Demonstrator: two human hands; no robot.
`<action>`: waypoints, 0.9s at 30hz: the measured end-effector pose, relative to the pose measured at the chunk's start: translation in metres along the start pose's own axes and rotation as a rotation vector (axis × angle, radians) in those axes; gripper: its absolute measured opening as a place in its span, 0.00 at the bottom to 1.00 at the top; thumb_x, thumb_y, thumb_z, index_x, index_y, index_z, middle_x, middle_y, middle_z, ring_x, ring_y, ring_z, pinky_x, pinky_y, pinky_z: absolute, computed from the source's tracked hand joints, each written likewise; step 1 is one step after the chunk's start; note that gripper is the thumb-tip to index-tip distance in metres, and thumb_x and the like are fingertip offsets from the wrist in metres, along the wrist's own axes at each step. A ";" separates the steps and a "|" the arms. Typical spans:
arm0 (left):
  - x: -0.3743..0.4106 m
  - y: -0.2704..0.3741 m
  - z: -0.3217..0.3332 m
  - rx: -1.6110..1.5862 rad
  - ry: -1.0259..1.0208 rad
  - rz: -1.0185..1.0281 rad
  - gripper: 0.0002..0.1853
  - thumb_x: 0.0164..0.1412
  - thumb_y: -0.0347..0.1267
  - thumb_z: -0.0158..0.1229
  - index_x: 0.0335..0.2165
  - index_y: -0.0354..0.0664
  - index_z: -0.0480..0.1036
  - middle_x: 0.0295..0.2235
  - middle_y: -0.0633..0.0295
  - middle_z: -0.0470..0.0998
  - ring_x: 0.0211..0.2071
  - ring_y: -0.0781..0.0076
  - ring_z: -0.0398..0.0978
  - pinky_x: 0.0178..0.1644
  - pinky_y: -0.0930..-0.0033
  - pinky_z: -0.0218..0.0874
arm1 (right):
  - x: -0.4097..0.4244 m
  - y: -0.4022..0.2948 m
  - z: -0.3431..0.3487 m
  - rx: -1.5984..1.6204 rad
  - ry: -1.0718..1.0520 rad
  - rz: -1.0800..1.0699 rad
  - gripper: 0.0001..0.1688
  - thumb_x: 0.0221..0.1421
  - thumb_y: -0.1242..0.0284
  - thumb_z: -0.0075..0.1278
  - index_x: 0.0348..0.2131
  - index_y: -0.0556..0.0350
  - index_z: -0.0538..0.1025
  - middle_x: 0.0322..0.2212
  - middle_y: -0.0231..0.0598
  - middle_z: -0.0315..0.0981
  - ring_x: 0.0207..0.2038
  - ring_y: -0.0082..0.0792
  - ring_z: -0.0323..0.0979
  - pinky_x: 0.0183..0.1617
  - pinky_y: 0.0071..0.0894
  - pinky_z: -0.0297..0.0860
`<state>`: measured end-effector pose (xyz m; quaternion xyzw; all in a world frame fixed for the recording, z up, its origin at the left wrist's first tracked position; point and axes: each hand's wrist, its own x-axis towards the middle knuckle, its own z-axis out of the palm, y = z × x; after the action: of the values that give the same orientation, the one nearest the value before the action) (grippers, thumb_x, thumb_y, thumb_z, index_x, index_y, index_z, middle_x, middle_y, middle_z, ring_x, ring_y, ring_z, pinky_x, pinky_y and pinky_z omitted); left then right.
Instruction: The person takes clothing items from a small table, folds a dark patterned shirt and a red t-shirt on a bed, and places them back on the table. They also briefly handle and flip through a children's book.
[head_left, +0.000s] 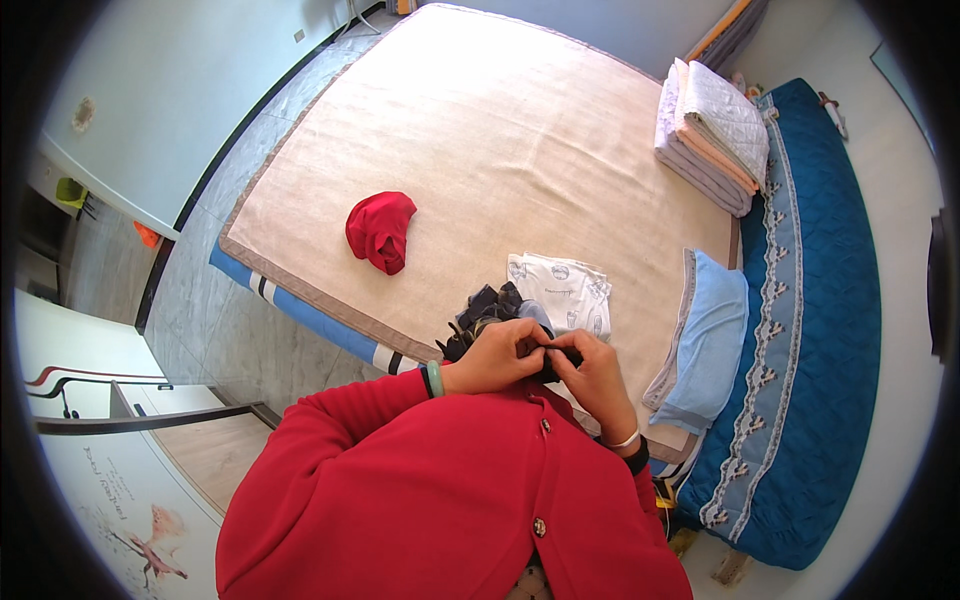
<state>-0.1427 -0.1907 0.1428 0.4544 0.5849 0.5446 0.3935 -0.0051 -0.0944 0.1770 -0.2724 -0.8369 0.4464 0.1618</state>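
Observation:
My left hand (499, 356), with a pale green bangle at its wrist, pinches a dark patterned garment (487, 309) close to my chest. Beside it my right hand (596, 375) grips a black part of the same bundle, and the fingertips of both hands meet. My hands hide much of the garment. Just beyond them on the bed lies a folded white cloth (562, 285) with printed drawings. Further left rests a crumpled red garment (381, 231). A folded light-blue cloth (705, 337) lies to the right, next to the headboard.
A beige mat with a brown border (480, 150) covers the bed. Folded quilts (720, 135) are stacked at the far right against the teal padded headboard (832, 300). Hangers (97, 375) and a white cabinet (112, 510) stand at left, beside the grey tiled floor (262, 360).

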 end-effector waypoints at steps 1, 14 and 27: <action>0.000 -0.001 0.000 -0.014 0.002 0.000 0.06 0.48 0.24 0.53 0.29 0.36 0.70 0.23 0.66 0.72 0.24 0.85 0.67 0.27 0.81 0.60 | 0.000 0.000 0.001 0.005 -0.001 -0.003 0.06 0.44 0.77 0.49 0.27 0.62 0.71 0.23 0.47 0.69 0.25 0.42 0.69 0.28 0.30 0.65; -0.001 -0.012 0.001 -0.275 -0.048 -0.109 0.08 0.50 0.20 0.48 0.32 0.36 0.67 0.28 0.68 0.70 0.30 0.85 0.66 0.34 0.82 0.59 | -0.003 0.017 0.004 0.271 -0.076 0.141 0.06 0.47 0.80 0.48 0.29 0.65 0.69 0.22 0.33 0.69 0.25 0.18 0.66 0.28 0.17 0.63; 0.001 -0.010 -0.002 -0.439 -0.159 -0.137 0.15 0.49 0.19 0.48 0.39 0.37 0.64 0.27 0.71 0.67 0.32 0.87 0.64 0.37 0.83 0.57 | -0.004 0.035 0.007 0.603 -0.192 0.326 0.03 0.49 0.79 0.45 0.28 0.59 0.66 0.21 0.24 0.64 0.22 0.13 0.60 0.24 0.11 0.58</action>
<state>-0.1464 -0.1905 0.1331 0.3589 0.4492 0.5930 0.5637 0.0051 -0.0854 0.1438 -0.2992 -0.6242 0.7170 0.0820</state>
